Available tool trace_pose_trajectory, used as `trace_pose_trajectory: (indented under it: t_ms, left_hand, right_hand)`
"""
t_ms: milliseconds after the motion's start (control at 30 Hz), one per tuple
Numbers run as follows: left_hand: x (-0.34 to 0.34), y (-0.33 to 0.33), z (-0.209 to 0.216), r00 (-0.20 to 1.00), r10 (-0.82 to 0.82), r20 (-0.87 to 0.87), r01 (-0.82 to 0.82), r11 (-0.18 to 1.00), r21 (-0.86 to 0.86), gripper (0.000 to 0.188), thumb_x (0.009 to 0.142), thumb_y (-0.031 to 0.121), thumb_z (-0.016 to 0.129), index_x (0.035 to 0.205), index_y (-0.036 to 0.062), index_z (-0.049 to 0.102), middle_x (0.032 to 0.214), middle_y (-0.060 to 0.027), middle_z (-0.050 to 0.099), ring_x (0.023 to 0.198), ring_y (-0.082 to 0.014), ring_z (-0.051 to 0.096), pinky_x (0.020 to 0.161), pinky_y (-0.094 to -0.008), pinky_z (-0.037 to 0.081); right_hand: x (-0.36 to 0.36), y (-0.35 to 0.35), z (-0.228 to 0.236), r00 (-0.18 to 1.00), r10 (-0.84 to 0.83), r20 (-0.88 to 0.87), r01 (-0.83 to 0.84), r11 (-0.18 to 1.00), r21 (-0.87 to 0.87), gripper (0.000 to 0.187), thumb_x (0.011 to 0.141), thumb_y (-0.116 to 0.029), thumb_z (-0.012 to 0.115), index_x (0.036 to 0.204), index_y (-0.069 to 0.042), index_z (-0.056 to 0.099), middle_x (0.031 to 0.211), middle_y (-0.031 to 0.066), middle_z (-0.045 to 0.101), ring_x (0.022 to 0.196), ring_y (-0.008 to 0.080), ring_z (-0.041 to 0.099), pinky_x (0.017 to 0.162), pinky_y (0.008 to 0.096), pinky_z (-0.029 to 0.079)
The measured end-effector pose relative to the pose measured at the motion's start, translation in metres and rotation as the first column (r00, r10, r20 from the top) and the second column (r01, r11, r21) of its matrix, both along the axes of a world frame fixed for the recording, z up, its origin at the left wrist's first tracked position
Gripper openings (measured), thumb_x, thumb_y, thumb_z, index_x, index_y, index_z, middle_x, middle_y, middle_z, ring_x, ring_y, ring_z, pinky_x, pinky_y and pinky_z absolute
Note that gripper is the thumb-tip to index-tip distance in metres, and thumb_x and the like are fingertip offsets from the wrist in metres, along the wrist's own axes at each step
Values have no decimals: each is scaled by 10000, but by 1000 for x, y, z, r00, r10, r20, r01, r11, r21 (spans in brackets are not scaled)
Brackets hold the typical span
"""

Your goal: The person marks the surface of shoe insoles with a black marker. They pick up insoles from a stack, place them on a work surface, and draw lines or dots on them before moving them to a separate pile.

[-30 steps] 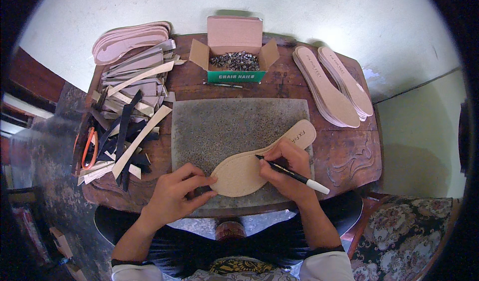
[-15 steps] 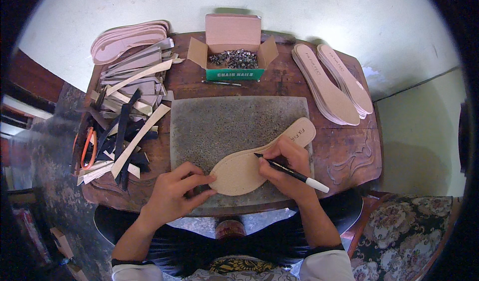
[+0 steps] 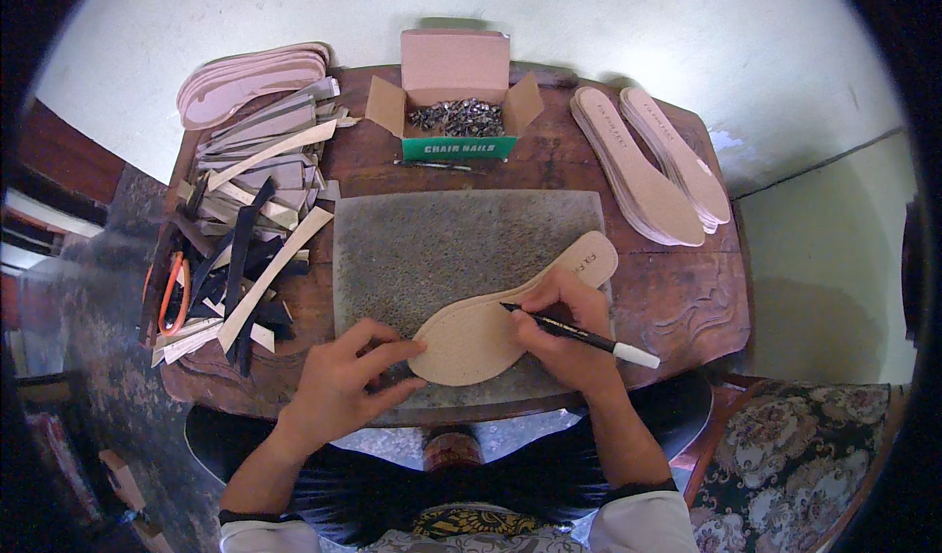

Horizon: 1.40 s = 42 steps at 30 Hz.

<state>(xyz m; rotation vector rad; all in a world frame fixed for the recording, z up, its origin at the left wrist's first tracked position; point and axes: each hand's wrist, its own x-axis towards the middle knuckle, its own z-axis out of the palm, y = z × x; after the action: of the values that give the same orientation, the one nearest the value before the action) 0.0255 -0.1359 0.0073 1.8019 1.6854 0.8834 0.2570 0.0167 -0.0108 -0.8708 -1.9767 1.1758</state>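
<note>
A tan insole (image 3: 466, 342) lies aslant on a grey mat (image 3: 392, 249), its round toe end toward my left and its heel end pointing up to the right. My left hand (image 3: 343, 381) pinches the toe edge between thumb and fingers. In my right hand (image 3: 571, 332) is a black marker pen (image 3: 569, 331) with a white end, its tip touching or just over the insole's upper face near the middle. That hand also rests on the insole, hiding part of it. A row of small dots runs along the insole's border.
Behind the mat stands an open green box (image 3: 456, 148) of small nails, with a thin metal tool (image 3: 437, 165) before it. Insole stacks (image 3: 628, 160) lie at the right, pinkish ones (image 3: 211, 106) at far left. Material strips (image 3: 280, 273) and orange-handled scissors (image 3: 175, 293) crowd the left edge.
The marker's white end has swung slightly to the right and up, while its tip stays nearly in place. Both hands keep their hold, and the view has shifted a little.
</note>
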Motion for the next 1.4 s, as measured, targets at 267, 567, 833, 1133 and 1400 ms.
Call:
trace_pose_trajectory:
  t_ms: [267,567,833,1133,1400]
  left_hand:
    - [1,5,-10,997,82,-8,-79,982,173,266,844,76,754,1107,85,715,955,-88,645,721,-244,674,619,-353,552]
    - [11,5,-8,978,183,-105,-169,977,128,314,825,67,766,1133,107,718,1078,-101,616,646,-209,638,562,-329,530]
    - [11,5,-7,978,165,-130,-153,983,98,355,797,25,777,1137,122,742,1094,-101,621,647,-170,606,574,-300,508]
    - [8,4,-11,980,165,-108,-152,981,119,359,807,64,781,1156,135,732,1090,-78,616,606,-176,568,537,-321,484]
    - [9,3,-6,981,174,-86,-170,984,48,354,799,12,776,1136,116,748,1099,-99,625,658,-145,605,582,-286,505]
  right_hand:
    - [7,-3,-1,998,50,-28,-54,984,-170,185,794,15,741,836,-45,571,847,45,613,796,107,598,706,246,476]
    - [14,5,10,988,142,-60,-144,989,-26,189,754,23,740,844,-44,588,903,71,639,822,139,628,747,277,513]
    - [19,7,-2,974,225,38,-226,973,36,222,660,30,758,762,-39,573,754,88,628,713,195,646,661,296,509]
    - [18,8,5,954,291,66,-296,953,69,232,645,38,761,718,-24,550,752,102,631,686,207,655,611,304,503]
    - [15,7,4,955,295,29,-296,953,68,224,646,46,754,712,-20,550,737,101,627,683,205,655,606,299,501]
